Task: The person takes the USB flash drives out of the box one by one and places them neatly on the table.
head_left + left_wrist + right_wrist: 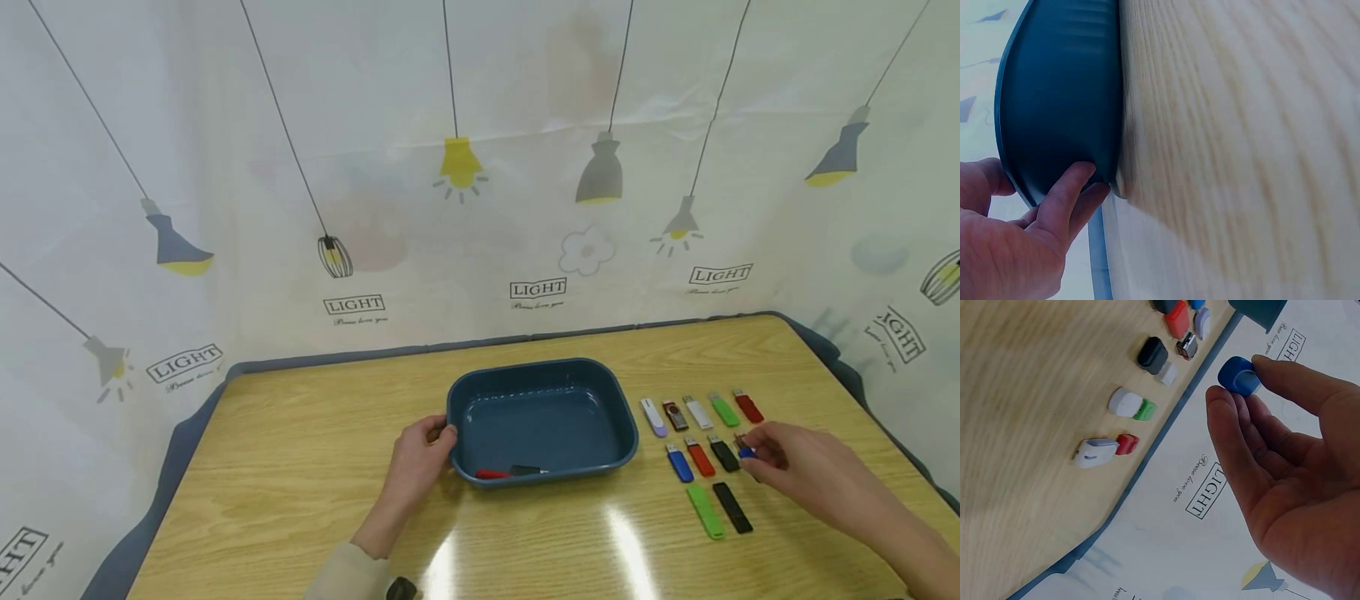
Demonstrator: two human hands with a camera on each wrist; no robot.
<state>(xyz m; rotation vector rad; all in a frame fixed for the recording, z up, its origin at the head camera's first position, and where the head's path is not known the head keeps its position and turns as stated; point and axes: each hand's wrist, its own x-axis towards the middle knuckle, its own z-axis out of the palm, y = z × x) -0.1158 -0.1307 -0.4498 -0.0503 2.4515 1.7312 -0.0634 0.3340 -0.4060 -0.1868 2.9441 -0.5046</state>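
My left hand (423, 454) grips the left rim of a dark blue tray (626, 408), thumb on the rim and fingers against the outer wall. The same hold shows in the left wrist view, with the fingers (1063, 194) under the tray's side. To the right of the tray, my right hand (802, 467) pinches a blue USB stick (1238, 376) between thumb and fingertips. Most of that stick is hidden by the hand in the head view. A red stick (492, 474) and a black stick (528, 470) lie inside the tray along its front wall.
Several USB sticks lie in rows right of the tray, among them a green one (705, 511), a black one (732, 507), a red one (748, 407) and a white one (697, 412). A printed curtain (480, 233) surrounds the wooden table (315, 450).
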